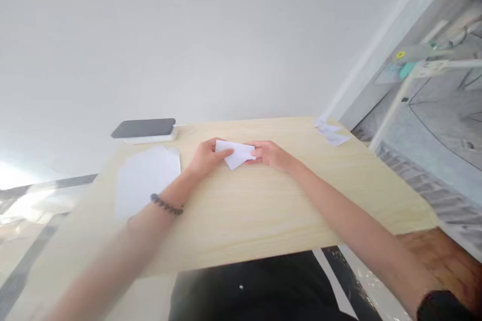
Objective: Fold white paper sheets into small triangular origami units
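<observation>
Take the dial as centred on a small folded piece of plain white paper (240, 151), with twelve toward the pale grey wall (226, 35). This paper sits over the far half of a light, wood-grained tabletop (263, 210), pinched between two bare hands; whether its lower tip touches the surface cannot be told. It looks matte and crisp with a faint bluish cast, its outline roughly a triangle: a long, nearly straight edge runs along the twelve o'clock side, dipping slightly toward three, while a blunt point juts toward six, a little left of the middle. Its fold lines are too faint to count. The left hand (208, 157), at nine o'clock, grasps that end with the thumb laid flat across the near face and fingers curled behind; the right hand (270, 154), at three, grips the other end between thumb and fingers, some of them showing beneath the edge. A bracelet of dark round beads (166, 204) circles the left wrist. Between eight and nine o'clock lie loose flat white sheets (146, 178), partly covered by the left forearm. Between nine and ten, a dark, flat, rounded rectangular device (145, 128) rests on a white slab-like block (152, 138). Between two and three, angular folded white papers (332, 133) lie near the tabletop's far right edge.
</observation>
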Demonstrator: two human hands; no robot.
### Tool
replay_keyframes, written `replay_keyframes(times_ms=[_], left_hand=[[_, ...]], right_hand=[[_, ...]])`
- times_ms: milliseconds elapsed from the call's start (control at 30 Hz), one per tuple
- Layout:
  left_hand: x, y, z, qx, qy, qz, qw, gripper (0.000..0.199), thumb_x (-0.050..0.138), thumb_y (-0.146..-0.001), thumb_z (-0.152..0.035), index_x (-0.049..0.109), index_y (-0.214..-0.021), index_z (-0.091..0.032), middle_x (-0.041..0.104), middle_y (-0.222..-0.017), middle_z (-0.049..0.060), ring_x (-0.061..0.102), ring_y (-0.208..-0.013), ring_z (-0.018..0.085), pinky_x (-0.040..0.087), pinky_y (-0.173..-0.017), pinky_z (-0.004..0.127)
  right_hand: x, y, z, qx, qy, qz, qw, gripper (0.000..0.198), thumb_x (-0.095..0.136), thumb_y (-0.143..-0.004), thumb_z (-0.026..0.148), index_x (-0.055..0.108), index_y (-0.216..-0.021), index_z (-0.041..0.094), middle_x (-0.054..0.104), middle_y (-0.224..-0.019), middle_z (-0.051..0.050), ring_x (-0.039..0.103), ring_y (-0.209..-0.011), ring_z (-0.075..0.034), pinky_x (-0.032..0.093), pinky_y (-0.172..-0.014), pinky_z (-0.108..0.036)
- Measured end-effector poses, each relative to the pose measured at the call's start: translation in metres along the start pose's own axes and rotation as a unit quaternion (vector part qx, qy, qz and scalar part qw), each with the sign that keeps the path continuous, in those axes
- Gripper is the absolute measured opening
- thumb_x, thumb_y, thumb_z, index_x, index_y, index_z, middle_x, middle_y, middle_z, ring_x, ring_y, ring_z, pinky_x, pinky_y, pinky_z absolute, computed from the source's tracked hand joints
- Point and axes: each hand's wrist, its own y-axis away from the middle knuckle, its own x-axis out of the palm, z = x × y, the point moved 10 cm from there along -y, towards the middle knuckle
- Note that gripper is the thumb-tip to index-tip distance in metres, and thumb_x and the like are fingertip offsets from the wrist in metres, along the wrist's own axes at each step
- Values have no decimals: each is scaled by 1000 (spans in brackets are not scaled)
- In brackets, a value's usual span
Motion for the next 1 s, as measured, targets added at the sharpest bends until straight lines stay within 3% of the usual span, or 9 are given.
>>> replay_keyframes(times_ms=[267,500,733,1000], left_hand=[[1,4,3,-6,-9,8,1000,37,65,-62,-42,60,-84,-13,63,-75,3,57,-68,15,42,-59,24],[15,5,5,-35,105,81,991,35,64,-66,-32,62,-94,-11,67,-83,7,61,-77,19,47,-74,32],[32,11,-5,-25,230,202,952,40,62,-69,-23,58,-108,-11,62,-102,10,58,-92,21,44,-86,39],[37,16,-9,-24,268,248,931,37,58,-74,-19,56,-110,-12,58,-109,12,55,-99,23,40,-90,41]], right_hand=[[-3,2,3,-11,147,-79,986,27,57,-73,36,62,-82,12,63,-78,-4,63,-73,-16,53,-68,-30],[-19,1,1,-7,122,-84,989,29,61,-69,34,61,-90,14,66,-81,-5,63,-74,-17,54,-66,-31],[-24,1,-3,9,111,-70,991,30,62,-69,37,61,-88,14,66,-86,-7,62,-79,-19,55,-66,-32],[-24,3,-3,17,106,-58,993,32,62,-69,37,61,-90,13,65,-90,-8,62,-82,-19,54,-69,-33]])
